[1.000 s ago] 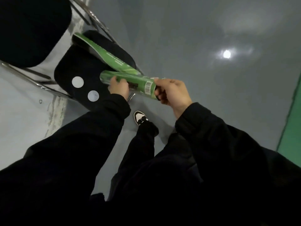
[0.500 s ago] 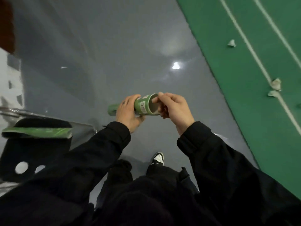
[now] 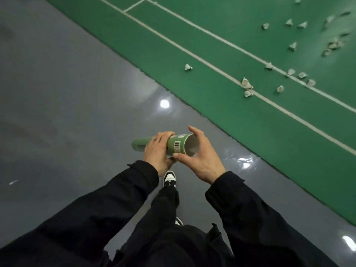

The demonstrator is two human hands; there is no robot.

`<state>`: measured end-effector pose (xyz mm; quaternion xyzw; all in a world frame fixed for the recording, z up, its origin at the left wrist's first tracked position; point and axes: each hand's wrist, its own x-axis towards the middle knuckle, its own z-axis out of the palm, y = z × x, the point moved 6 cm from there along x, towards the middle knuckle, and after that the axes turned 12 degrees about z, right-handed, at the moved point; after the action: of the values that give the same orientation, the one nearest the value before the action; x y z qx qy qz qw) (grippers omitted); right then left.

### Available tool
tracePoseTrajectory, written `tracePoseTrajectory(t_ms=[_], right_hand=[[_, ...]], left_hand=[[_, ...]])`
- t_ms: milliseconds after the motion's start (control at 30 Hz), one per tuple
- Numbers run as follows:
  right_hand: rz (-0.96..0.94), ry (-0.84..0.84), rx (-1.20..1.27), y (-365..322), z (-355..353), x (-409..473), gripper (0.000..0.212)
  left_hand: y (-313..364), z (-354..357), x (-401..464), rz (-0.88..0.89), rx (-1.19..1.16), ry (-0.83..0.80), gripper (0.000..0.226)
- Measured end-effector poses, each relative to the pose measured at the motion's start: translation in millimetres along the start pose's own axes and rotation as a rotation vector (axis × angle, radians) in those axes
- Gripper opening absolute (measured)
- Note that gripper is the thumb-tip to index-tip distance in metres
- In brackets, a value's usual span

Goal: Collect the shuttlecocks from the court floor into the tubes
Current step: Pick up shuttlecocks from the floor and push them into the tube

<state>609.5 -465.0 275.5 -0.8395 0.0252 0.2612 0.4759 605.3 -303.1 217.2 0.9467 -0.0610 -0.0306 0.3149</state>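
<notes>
Here both hands' fingers (image 3: 159, 140) wrap the tube (image 3: 176, 145), lying level, mouth facing right.

Left hand (image 3: 157, 151): is being held palm-down, fingers curled over the top of the tube (image 3: 173, 145) at mid-length, a small dark mark showing on one finger. Left arm: is being extended forward from the near left, sleeved in black to the wrist.

Right hand (image 3: 202, 160): is being cupped around the tube's open end, thumb pressed against the near side of the rim, forefinger arched over the far side. Right arm: is being extended from the near right, black sleeve ending at the wrist.

Both hands are being kept close together, nearly touching.
</notes>
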Motion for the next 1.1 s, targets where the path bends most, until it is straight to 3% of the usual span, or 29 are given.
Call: tracePoseTrajectory(t_ms=[167, 333, 567, 633, 700, 800, 900, 1100], right_hand=[[0.094, 0.207, 0.05, 18.3, -75.1, 42.6, 0.073], [0.213, 0.427, 0.125, 31.9, -157.2, 99.1, 0.067], [0.299, 0.63, 0.216, 47.2, -263.7, 167.9, 0.069], [0.3, 0.676, 0.249, 49.8, -290.9, 185.6, 0.07], [0.307, 0.694, 0.278, 52.0, -317.9, 204.4, 0.07], [0.298, 0.684, 0.324, 56.7, -356.1, 240.3, 0.07], [0.26, 0.64, 0.344, 63.9, -392.7, 290.1, 0.072], [0.175, 0.49, 0.311, 51.6, -451.8, 389.0, 0.073]], left_hand=[[40.5, 34.1, 93.9, 0.103, -0.046, -0.135, 0.081], [63.7, 74.6, 190.9, -0.01, -0.198, -0.24, 0.094], [97.2, 105.1, 318.2, -0.186, -0.345, -0.339, 0.065], [113.7, 116.9, 345.0, -0.27, -0.503, -0.392, 0.051], [132.7, 132.3, 370.3, -0.446, -0.703, -0.473, 0.045], [152.7, 157.3, 411.5, -0.654, -0.939, -0.505, 0.062], [177.5, 182.2, 471.6, -0.676, -1.133, -0.487, 0.075], [211.8, 194.7, 577.2, -0.73, -1.388, -0.272, 0.063]])
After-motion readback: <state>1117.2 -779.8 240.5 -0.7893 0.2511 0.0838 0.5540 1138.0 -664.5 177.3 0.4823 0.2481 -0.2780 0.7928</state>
